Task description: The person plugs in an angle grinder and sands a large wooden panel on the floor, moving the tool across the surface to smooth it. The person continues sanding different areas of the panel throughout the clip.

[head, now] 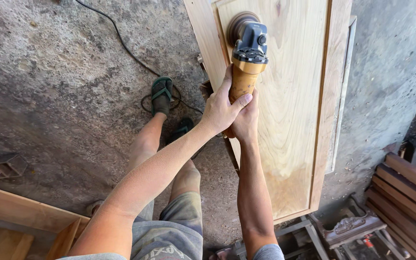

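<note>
Both hands grip the dust-covered body of an angle grinder (246,58). My left hand (221,107) wraps over the top of the handle, and my right hand (246,120) clasps it just behind and underneath. The grinder's round sanding disc (237,25) rests flat on the pale wooden door panel (290,96) near its far left part. The panel has a raised frame along its edges and lies on a metal stand. Fine sawdust coats both forearms.
A black power cord (121,41) runs over the rough concrete floor to the left. My feet in green sandals (162,94) stand beside the panel. Wooden frame pieces (20,216) lie at lower left, slatted boards (405,192) and a carved piece (350,226) at lower right.
</note>
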